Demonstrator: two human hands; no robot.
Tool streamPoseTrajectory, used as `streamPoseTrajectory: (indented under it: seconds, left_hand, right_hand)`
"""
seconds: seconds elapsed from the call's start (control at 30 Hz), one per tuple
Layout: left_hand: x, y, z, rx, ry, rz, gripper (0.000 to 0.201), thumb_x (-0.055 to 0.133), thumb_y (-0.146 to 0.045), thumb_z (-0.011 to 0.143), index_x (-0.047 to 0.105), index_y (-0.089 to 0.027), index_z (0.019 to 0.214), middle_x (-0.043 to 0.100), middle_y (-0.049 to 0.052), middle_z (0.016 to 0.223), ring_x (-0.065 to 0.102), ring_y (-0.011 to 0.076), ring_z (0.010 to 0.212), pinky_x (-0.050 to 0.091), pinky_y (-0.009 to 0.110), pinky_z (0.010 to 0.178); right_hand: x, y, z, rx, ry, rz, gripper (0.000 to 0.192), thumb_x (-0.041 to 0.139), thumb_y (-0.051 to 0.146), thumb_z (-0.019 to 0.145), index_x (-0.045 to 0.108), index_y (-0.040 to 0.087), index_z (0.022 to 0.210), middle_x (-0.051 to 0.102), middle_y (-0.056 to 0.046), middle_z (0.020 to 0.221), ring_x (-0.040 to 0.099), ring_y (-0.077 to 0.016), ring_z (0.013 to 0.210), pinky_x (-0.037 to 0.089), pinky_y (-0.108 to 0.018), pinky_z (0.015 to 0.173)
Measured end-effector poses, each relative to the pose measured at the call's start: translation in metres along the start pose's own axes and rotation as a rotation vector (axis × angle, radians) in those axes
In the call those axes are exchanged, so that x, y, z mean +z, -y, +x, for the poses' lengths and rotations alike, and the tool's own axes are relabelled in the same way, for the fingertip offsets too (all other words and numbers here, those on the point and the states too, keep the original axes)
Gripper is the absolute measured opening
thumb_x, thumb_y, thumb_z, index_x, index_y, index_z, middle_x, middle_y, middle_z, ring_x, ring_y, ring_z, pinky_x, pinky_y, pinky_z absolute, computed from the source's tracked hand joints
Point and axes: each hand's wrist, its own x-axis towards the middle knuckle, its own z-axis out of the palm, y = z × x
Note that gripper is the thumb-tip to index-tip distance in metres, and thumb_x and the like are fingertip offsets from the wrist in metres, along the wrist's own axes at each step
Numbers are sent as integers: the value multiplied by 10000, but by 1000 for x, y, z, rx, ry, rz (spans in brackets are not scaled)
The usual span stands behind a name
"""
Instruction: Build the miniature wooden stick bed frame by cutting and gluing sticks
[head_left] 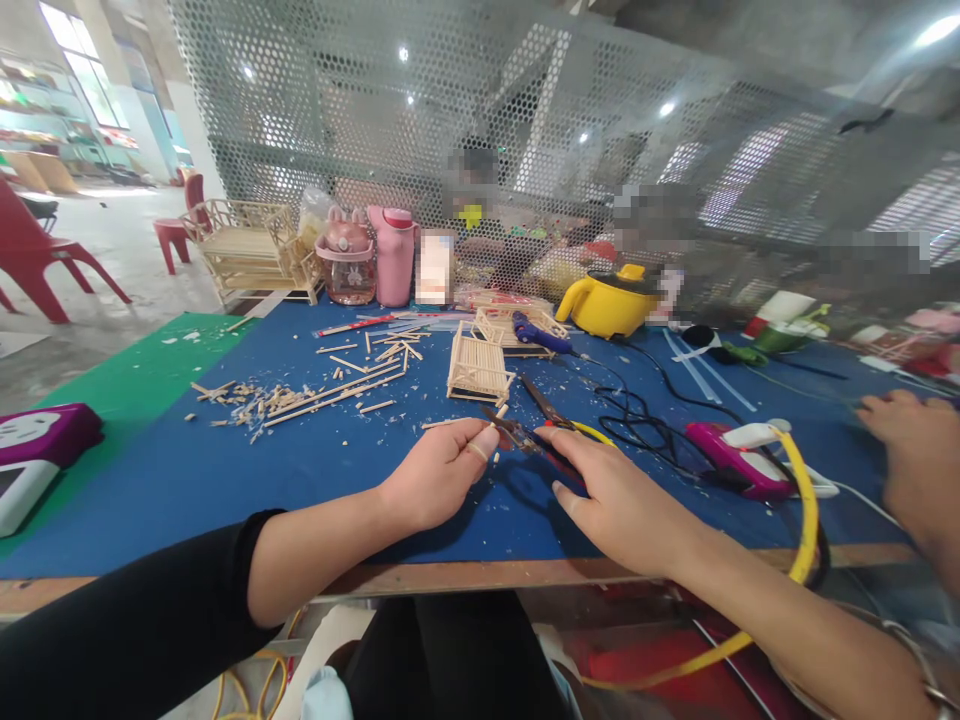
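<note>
The left hand (439,475) reached in from the lower left of the frame, to the right of scattered stick pieces (279,402), and its fingers were curled, thumb and forefinger pinching what looked like a short pale stick (493,427). The stick sat at the fingertips, on their right side, near the middle of the frame; so little of it showed that its long axis could not be told. Above it lay a small slatted wooden seat (478,362), apart from both hands. Just right of the stick were the blades of a dark-handled cutting tool (534,438), whose long axis slanted from the pinched fingertips down to the lower right; whether the blades touched the stick could not be told. The right hand (619,490), right of centre, was wrapped around the tool's handles. The left hand was nearer the stick, which lay up and to the left of the right hand, beyond the tool's length. At the right edge rested another person's hand (911,430), well apart from the work
</note>
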Motion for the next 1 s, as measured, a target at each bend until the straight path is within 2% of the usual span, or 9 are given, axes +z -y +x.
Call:
streamPoseTrajectory:
  seconds: [0.17, 0.3, 0.37, 0.43, 0.5, 0.57, 0.67, 0.8, 1.0]
  left_hand:
    - [2, 4, 1, -39, -45, -8, 358, 374, -447, 912, 573, -170, 802, 303, -73, 489, 282, 80, 454, 249, 208, 452]
    - [2, 2, 2, -178, -57, -69, 312, 356, -402, 905, 551, -183, 799, 250, -85, 457, 244, 87, 417, 281, 216, 442]
    - [-2, 0, 4, -184, -42, 8, 307, 345, -380, 903, 560, -188, 799, 282, -75, 466, 271, 96, 425, 302, 224, 464]
    - [-11, -2, 7, -55, -36, 242, 299, 368, -364, 898, 577, -193, 768, 422, -36, 533, 388, 115, 502, 332, 235, 538]
    - [-22, -2, 11, 80, -60, 504, 278, 406, -342, 888, 580, -198, 726, 541, 0, 644, 472, 141, 614, 334, 250, 609]
    - [-32, -1, 15, 83, -122, 616, 274, 412, -324, 886, 577, -198, 707, 575, 15, 684, 488, 157, 656, 323, 261, 626]
    - [-37, 1, 19, -34, -203, 452, 273, 382, -319, 893, 586, -193, 762, 522, 3, 636, 454, 142, 608, 320, 252, 583]
    - [-23, 2, 16, -171, -123, 11, 188, 400, -231, 854, 547, -179, 959, 382, -58, 561, 363, 98, 481, 321, 222, 496]
    - [-11, -3, 14, -168, -95, -130, 198, 368, -248, 921, 534, -144, 943, 479, -52, 606, 419, 67, 474, 382, 200, 520]
  right_hand:
    - [5, 0, 5, -50, -35, -79, 533, 455, 110, 700, 525, 109, 1228, 624, -148, 1188, 598, -281, 1082, 478, -404, 928]
    - [5, 1, 8, -47, -140, -260, 580, 485, 105, 650, 516, 16, 1222, 607, -221, 1138, 560, -357, 1095, 435, -470, 945]
    - [3, 1, 8, -20, -133, -257, 593, 486, 104, 643, 511, 12, 1229, 603, -228, 1140, 547, -370, 1105, 417, -489, 951]
    - [1, 0, 7, 28, -28, -69, 543, 463, 115, 673, 535, 88, 1211, 628, -170, 1129, 578, -316, 1067, 451, -439, 918]
    - [0, -1, 7, 82, 152, 242, 445, 434, 128, 691, 584, 175, 1107, 673, -84, 1028, 627, -242, 957, 508, -346, 800]
    - [-2, -3, 8, 146, 293, 506, 366, 432, 130, 661, 610, 203, 973, 685, -33, 870, 648, -200, 826, 513, -275, 657]
    - [-3, -3, 13, 223, 315, 627, 337, 465, 130, 600, 625, 191, 890, 671, -20, 779, 643, -190, 747, 486, -249, 587]
    - [-2, -2, 21, 191, 238, 533, 360, 493, 145, 595, 649, 200, 915, 687, -13, 861, 628, -195, 800, 483, -260, 651]
    - [-2, -8, 20, 166, 234, 454, 488, 476, 130, 612, 609, 222, 1073, 681, -11, 923, 606, -189, 825, 476, -263, 672]
